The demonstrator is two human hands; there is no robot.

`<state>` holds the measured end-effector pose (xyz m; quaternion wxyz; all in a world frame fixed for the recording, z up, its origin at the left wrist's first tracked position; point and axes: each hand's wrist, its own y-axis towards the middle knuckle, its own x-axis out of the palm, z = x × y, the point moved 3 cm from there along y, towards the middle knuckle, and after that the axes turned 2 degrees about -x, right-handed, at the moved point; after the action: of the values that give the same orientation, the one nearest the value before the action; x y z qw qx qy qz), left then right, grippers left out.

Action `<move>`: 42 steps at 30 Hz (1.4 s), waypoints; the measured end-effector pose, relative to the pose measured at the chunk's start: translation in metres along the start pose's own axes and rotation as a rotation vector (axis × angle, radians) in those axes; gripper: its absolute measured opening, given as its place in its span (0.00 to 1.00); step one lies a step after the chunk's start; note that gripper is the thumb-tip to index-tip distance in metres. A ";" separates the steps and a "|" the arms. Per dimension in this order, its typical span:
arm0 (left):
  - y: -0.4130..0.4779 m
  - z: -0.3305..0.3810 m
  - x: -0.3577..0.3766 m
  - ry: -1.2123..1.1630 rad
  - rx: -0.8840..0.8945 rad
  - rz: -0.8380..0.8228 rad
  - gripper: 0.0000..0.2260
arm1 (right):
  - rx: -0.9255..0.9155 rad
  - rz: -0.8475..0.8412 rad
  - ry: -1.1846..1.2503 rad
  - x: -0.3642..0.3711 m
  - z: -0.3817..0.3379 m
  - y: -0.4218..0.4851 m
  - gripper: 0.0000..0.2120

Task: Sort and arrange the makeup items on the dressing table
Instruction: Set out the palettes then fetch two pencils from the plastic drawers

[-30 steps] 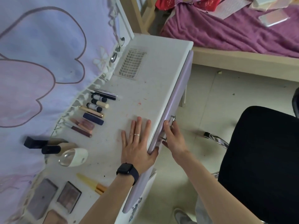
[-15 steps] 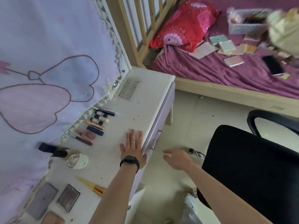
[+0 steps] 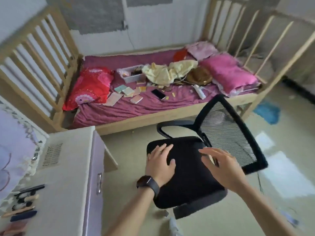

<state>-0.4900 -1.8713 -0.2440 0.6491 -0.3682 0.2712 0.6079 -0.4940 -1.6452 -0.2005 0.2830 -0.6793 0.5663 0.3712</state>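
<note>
**Evidently away from the table, with one row laid**

Here the left fingers (image 3: 163,148) lie straight and close together, flat on the black chair seat (image 3: 187,178) to the right of the dressing table (image 3: 71,150). The right fingers (image 3: 207,151) are spread apart over the seat's far side; blur hides whether they touch it. Neither the left hand (image 3: 160,162) nor the right hand (image 3: 221,165) holds anything.

The makeup items (image 3: 25,203) lie at the table's back edge, beside the lilac cloth (image 3: 15,143). As I judge it, the sorting is well along. The sticks and tubes already lie side by side in a row, while the blurred pieces at the table's near end may want placing.

Each stick's long axis runs across the table, from the cloth toward the drawer front (image 3: 95,167). Which end is the cap, I cannot tell.
</note>
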 end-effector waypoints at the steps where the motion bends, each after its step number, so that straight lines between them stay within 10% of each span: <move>1: 0.003 0.032 0.000 -0.010 0.091 0.008 0.24 | 0.044 0.087 0.004 -0.026 0.015 -0.015 0.12; 17: 0.078 0.464 0.150 0.033 0.892 -0.136 0.22 | 0.532 0.665 -0.115 -0.299 0.259 -0.164 0.14; 42: 0.306 1.018 0.417 -0.133 1.209 -0.305 0.21 | 0.815 0.960 -0.275 -0.666 0.670 -0.069 0.14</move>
<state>-0.8424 -0.8059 -0.0306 0.8375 0.0683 0.4707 0.2691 -0.6052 -0.7202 -0.0313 0.3906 -0.1346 0.8615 0.2953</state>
